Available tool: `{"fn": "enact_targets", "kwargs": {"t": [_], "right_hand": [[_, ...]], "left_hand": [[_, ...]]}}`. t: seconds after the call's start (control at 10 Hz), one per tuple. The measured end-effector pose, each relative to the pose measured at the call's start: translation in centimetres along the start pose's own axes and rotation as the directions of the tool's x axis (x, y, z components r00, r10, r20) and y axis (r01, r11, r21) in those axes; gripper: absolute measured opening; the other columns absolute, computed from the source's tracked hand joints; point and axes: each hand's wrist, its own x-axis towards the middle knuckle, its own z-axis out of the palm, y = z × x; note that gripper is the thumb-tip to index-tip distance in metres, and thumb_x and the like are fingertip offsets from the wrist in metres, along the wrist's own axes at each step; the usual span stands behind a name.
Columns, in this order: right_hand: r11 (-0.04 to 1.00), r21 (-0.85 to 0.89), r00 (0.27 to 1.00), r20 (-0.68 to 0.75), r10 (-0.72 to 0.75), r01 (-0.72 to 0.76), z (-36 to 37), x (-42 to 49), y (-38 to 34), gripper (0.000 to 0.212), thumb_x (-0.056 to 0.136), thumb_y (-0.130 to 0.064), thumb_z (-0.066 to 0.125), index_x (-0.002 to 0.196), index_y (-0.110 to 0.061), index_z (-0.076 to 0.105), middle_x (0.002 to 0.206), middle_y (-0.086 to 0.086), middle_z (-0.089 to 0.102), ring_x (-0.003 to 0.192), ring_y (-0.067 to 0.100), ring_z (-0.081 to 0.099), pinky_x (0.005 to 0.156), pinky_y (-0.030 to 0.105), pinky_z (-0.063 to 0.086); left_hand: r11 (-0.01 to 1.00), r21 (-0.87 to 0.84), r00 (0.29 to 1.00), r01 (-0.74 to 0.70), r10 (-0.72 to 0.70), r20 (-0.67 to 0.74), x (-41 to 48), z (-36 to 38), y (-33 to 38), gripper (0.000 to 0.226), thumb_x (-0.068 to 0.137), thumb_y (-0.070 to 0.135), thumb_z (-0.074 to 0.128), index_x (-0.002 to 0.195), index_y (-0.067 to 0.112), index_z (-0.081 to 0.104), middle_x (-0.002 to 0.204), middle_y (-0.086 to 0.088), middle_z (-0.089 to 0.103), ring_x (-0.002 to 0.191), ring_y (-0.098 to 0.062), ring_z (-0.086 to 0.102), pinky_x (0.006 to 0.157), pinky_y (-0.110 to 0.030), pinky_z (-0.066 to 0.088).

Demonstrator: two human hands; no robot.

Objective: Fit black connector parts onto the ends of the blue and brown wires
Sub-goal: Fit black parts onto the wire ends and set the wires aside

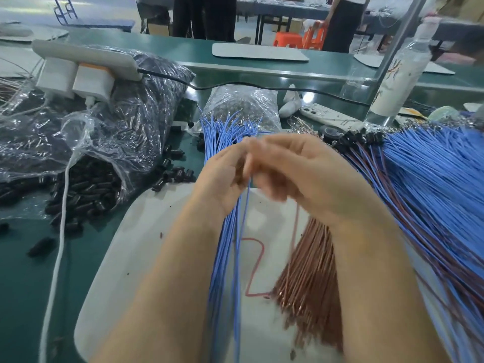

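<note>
My left hand (225, 179) and my right hand (301, 174) meet above a grey work mat (136, 258), their fingertips pressed together and blurred. Between them they pinch a single blue wire (245, 213) that hangs down toward me; a thin brown wire (296, 224) drops from my right hand. Whatever sits at the wire ends is hidden by my fingers. A bundle of blue wires (222, 258) lies under my left wrist. A brown wire bundle (309, 271) lies under my right forearm. Loose black connector parts (86, 195) spill from a clear bag at the left.
A large pile of finished blue and brown wires with black ends (424, 184) fans out at the right. A power strip (78, 72) rests on bagged parts (136, 100), its white cable (57, 258) running toward me. A phone (330, 116) and bottle (400, 69) stand behind. People stand at far tables.
</note>
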Motion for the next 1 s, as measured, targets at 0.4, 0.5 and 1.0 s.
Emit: {"fn": "enact_targets", "kwargs": {"t": [0.4, 0.5, 1.0], "right_hand": [[1.000, 0.013, 0.914, -0.405, 0.012, -0.008, 0.7, 2.2, 3.7, 0.008, 0.092, -0.021, 0.058, 0.090, -0.026, 0.062, 0.087, -0.003, 0.068, 0.084, 0.014, 0.065, 0.082, 0.034, 0.053], [1.000, 0.002, 0.921, -0.389, 0.016, -0.017, 0.4, 2.2, 4.0, 0.014, 0.093, -0.017, 0.059, 0.086, -0.026, 0.065, 0.081, -0.006, 0.067, 0.082, 0.011, 0.064, 0.082, 0.031, 0.053], [0.982, 0.179, 0.884, -0.445, 0.139, -0.064, -0.1, 2.3, 4.0, 0.020, 0.091, -0.005, 0.060, 0.074, -0.016, 0.063, 0.068, 0.002, 0.062, 0.059, 0.009, 0.057, 0.063, 0.020, 0.054]], "left_hand": [[0.966, 0.243, 0.993, -0.087, 0.103, -0.055, -0.1, 0.6, -0.7, 0.004, 0.088, 0.012, 0.064, 0.092, 0.010, 0.066, 0.065, 0.005, 0.062, 0.056, -0.001, 0.054, 0.059, -0.012, 0.046], [0.888, 0.428, 0.985, -0.168, 0.171, 0.032, -0.3, 0.6, -0.9, 0.012, 0.087, 0.010, 0.065, 0.099, 0.006, 0.068, 0.077, -0.002, 0.067, 0.066, -0.003, 0.060, 0.068, -0.012, 0.051], [0.308, 0.876, 0.876, -0.372, 0.430, 0.221, -0.7, 1.3, -1.5, 0.015, 0.092, 0.020, 0.054, 0.077, 0.016, 0.054, 0.061, 0.010, 0.049, 0.057, -0.006, 0.044, 0.055, -0.022, 0.033]]}}
